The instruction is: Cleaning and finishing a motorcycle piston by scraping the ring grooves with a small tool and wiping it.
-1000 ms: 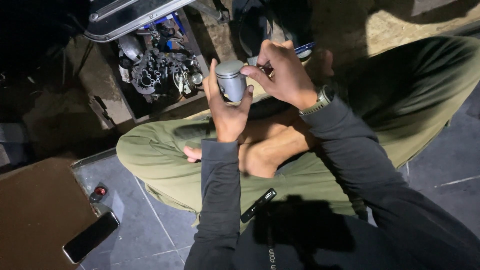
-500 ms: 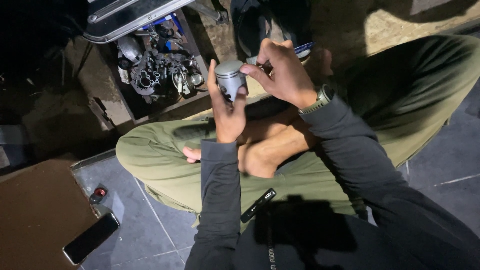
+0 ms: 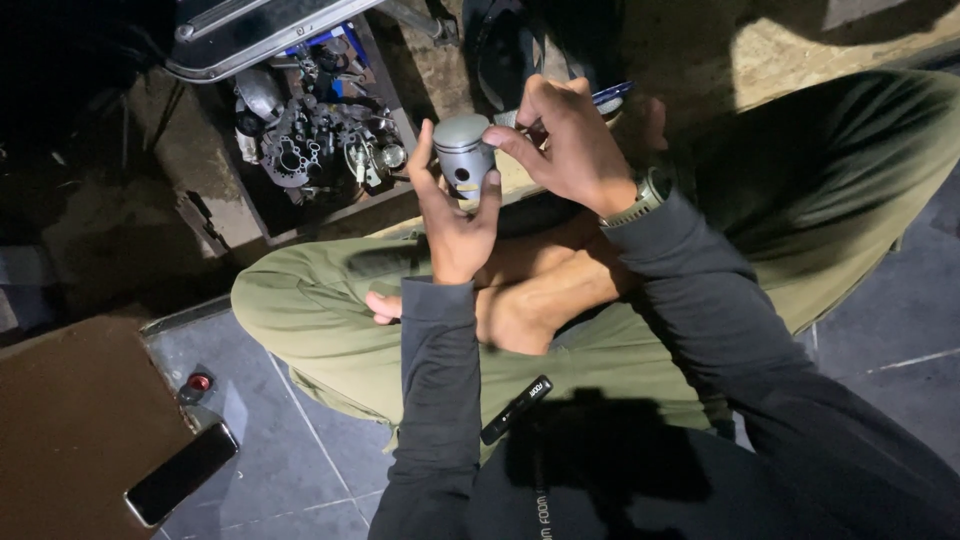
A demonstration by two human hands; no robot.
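Piston, grey metal, upright with crown up, above the crossed legs: clasped between thumb and fingers of left hand from below, right hand pinching its upper right edge, both touching.

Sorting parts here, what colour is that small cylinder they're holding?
Dull silver-grey metal cylinder, seen best in the head view.

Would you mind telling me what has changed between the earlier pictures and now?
Very little. The left hand still cradles the grey metal piston, which has turned slightly so the hole in its side shows more clearly. The right hand stays at its top edge, fingertips working there. The phone, the tray of engine parts and the crossed legs have not moved.
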